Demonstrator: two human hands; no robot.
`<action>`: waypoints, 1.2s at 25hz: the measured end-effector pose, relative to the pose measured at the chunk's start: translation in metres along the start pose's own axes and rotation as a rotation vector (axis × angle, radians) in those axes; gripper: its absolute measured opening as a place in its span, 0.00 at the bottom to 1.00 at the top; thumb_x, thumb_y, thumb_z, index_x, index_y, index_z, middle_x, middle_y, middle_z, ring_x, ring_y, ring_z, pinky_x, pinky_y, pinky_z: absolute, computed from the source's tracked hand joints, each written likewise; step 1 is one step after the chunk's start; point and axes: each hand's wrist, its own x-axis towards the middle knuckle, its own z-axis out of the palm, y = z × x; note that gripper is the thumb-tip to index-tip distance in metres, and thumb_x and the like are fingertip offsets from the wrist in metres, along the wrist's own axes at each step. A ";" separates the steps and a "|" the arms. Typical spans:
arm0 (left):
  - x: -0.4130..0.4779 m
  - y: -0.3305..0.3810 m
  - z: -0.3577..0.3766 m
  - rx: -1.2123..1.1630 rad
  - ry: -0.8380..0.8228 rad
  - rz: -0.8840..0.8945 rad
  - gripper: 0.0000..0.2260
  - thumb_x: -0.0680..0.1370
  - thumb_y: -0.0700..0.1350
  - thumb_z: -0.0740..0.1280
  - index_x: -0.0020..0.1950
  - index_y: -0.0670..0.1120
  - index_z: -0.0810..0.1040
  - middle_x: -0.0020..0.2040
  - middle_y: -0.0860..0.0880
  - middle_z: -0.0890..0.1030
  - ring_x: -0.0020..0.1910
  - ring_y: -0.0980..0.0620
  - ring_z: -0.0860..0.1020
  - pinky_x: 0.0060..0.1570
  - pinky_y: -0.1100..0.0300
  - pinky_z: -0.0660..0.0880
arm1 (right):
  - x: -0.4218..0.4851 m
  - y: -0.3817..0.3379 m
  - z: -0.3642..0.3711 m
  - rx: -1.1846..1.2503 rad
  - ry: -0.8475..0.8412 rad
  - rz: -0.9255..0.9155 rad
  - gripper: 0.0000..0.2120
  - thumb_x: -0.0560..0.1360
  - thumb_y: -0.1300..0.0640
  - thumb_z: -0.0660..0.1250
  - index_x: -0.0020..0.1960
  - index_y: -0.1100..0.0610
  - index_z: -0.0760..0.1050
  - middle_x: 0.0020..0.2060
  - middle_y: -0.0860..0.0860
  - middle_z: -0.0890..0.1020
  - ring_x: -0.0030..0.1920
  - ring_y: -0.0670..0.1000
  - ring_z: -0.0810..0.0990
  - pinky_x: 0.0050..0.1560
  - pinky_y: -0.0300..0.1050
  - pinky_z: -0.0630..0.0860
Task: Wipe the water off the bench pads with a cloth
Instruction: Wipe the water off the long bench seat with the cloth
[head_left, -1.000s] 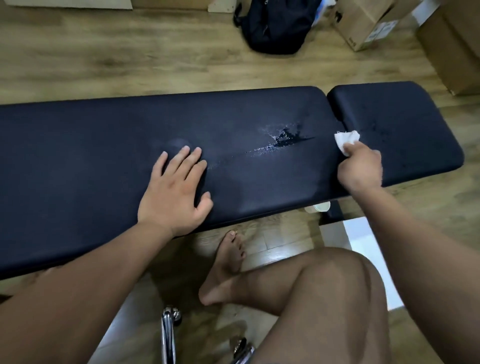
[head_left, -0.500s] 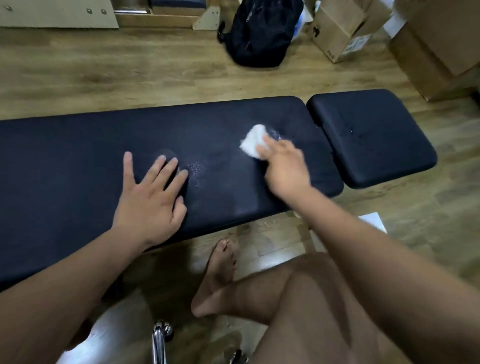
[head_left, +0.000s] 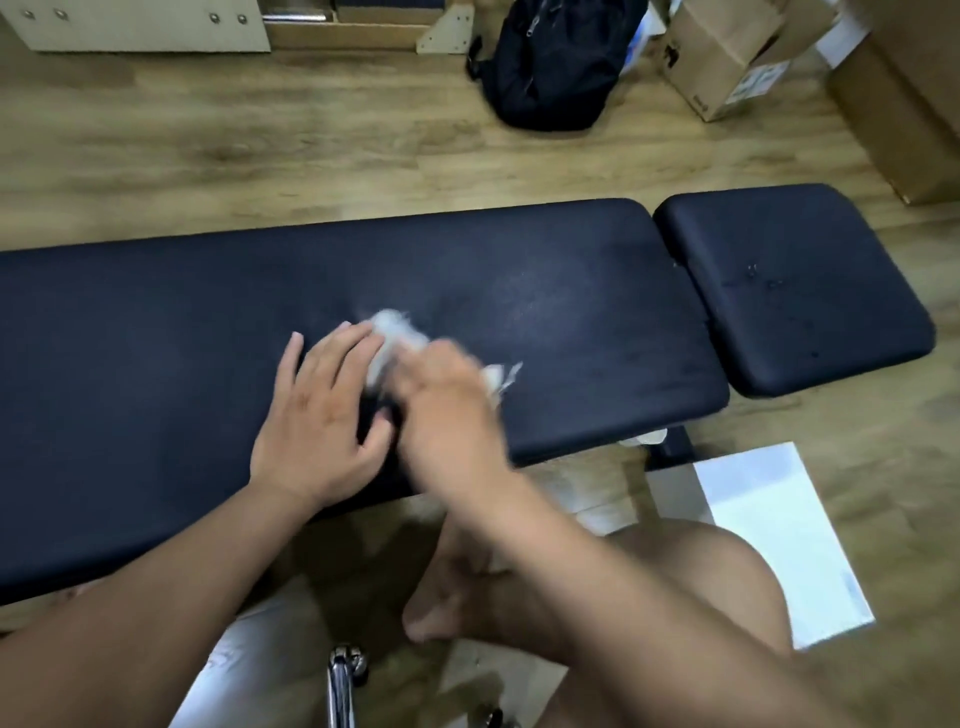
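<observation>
A long black bench pad runs across the view, with a shorter black seat pad to its right. Small water drops show on the seat pad. My right hand, blurred with motion, grips a crumpled white cloth and presses it on the long pad near its middle. My left hand rests flat on the long pad right beside it, fingers spread and straight. A faint damp smear lies on the long pad to the right of the cloth.
A black backpack and cardboard boxes stand on the wooden floor behind the bench. A white sheet lies on the floor at the right. My bare knee and foot are below the bench edge, beside a chrome tube.
My right hand has swept the cloth leftward along the long pad, from the gap between pads to beside my left hand. The water streak near the pad's right end is gone.
</observation>
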 end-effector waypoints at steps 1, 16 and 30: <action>-0.003 0.000 -0.004 -0.135 0.018 0.011 0.30 0.70 0.48 0.57 0.72 0.39 0.69 0.74 0.43 0.69 0.73 0.44 0.67 0.76 0.46 0.58 | -0.017 -0.016 0.008 0.014 -0.096 -0.154 0.19 0.72 0.57 0.58 0.60 0.54 0.77 0.60 0.53 0.77 0.56 0.56 0.73 0.57 0.51 0.71; -0.015 -0.051 -0.023 0.177 0.017 -0.101 0.24 0.74 0.52 0.58 0.65 0.42 0.76 0.70 0.43 0.73 0.73 0.43 0.66 0.76 0.43 0.54 | 0.094 0.107 -0.037 -0.157 0.131 0.351 0.27 0.67 0.60 0.47 0.60 0.58 0.74 0.58 0.60 0.77 0.57 0.64 0.75 0.58 0.52 0.69; -0.015 -0.049 -0.024 0.177 0.004 -0.108 0.22 0.75 0.51 0.57 0.66 0.44 0.75 0.70 0.44 0.73 0.73 0.44 0.66 0.77 0.44 0.54 | 0.003 0.198 -0.098 -0.118 0.134 0.726 0.21 0.64 0.60 0.51 0.51 0.59 0.76 0.50 0.61 0.81 0.51 0.64 0.77 0.55 0.49 0.72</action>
